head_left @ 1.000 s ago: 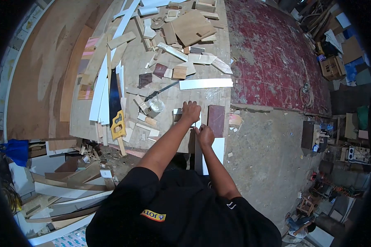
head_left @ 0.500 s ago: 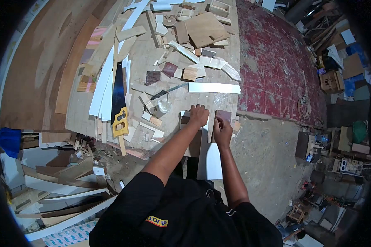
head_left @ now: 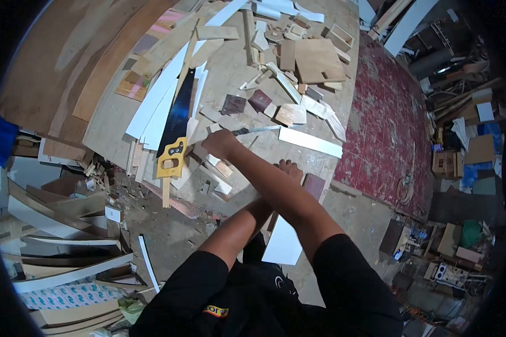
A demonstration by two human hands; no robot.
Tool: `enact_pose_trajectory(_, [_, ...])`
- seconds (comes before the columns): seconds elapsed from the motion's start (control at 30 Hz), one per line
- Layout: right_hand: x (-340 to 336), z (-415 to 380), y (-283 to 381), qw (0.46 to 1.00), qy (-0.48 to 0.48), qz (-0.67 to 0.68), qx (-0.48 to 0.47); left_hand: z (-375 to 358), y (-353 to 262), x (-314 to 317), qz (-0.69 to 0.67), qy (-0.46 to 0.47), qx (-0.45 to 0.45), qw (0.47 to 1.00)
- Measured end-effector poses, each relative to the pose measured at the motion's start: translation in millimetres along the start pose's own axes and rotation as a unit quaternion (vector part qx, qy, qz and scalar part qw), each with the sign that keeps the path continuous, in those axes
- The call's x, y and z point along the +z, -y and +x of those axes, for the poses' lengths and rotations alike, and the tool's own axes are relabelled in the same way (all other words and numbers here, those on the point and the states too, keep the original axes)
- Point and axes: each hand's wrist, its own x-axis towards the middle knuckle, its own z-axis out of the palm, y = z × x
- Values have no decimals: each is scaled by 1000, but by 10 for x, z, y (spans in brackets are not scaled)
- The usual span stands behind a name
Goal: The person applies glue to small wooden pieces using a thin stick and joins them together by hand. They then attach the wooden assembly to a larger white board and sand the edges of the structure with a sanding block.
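Observation:
My arms are crossed, the right over the left. My left hand [head_left: 289, 169] rests with bent fingers on the upper end of a white board [head_left: 283, 241] that juts past the table's front edge. Just right of it lies a brownish-red piece [head_left: 313, 185]. My right hand [head_left: 219, 145] is closed over the small wood offcuts at the table's middle; what its fingers hold is hidden. A dark-handled tool with a thin metal blade [head_left: 264, 128] lies beside it. The cup seen earlier is hidden behind this hand.
A handsaw [head_left: 171, 159] with a yellow handle lies left of my right hand. A white strip [head_left: 310, 142] lies near the right edge of the table [head_left: 109, 135]. Wood scraps and a square panel [head_left: 319, 60] are at the back. Curved boards [head_left: 56, 224] stand lower left.
My right hand has left the piece at the right edge and crossed over my left arm to the offcuts. My left hand stays on the board. The view has shifted and tilted.

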Motion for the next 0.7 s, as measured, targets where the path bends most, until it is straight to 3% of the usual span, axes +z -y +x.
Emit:
enact_pose_trajectory(0.1, [235, 208, -84, 995, -47, -87, -18, -60, 13, 28, 92, -67, -2, 994])
enact_pose_trajectory(0.33, [338, 333, 4, 988, -34, -130, -72, -72, 24, 57, 67, -50, -35, 996])
enact_pose_trajectory(0.43, [341, 343, -11, 986, -57, -144, -68, -158, 51, -112, 64, -59, -3, 996])
enact_pose_trajectory(0.5, [342, 318, -18, 986, -56, -146, -50, -73, -12, -50, -9, 44, -26, 999])
enact_pose_trajectory(0.63, [432, 311, 4, 985, -73, -156, -21, 92, -36, -73, 20, 104, -34, 994])
enact_pose_trajectory(0.7, [407, 291, -1, 979, -81, -172, -74, 30, -71, 63, 69, 0, -26, 997])
